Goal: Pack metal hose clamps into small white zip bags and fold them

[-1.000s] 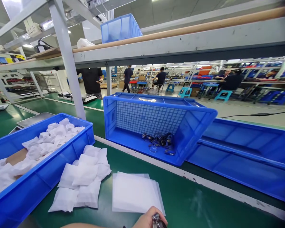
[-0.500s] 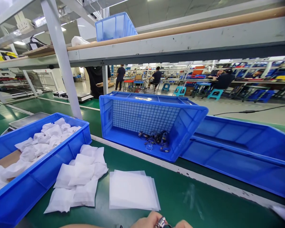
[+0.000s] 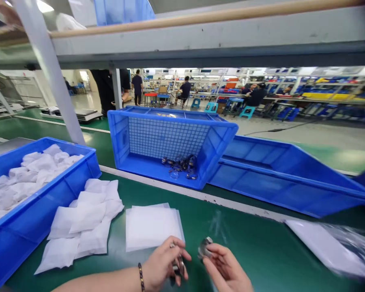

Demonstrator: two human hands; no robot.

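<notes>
My left hand (image 3: 162,263), with a beaded bracelet at its wrist, is curled around a shiny curved metal piece (image 3: 180,265), partly hidden by the fingers. To its right, my right hand (image 3: 228,269) pinches a small round metal piece (image 3: 203,248) between thumb and fingers. Motion blur keeps the exact kind of both pieces unclear. A stack of thin white sheets (image 3: 152,227) lies flat just beyond my left hand. Similar dark and shiny ring-like pieces (image 3: 182,164) sit inside a blue crate (image 3: 121,142) tipped on its side.
Several white packets (image 3: 88,211) are heaped left of the sheets. A blue bin (image 3: 48,211) full of white wrapped packets stands at the left. Another blue bin (image 3: 270,186) is at the right, near a white bag (image 3: 331,247). A shelf beam (image 3: 182,46) crosses overhead.
My hands have come up into view from the bottom edge and moved apart, each with a metal piece. The view has turned right and tilted down slightly.
</notes>
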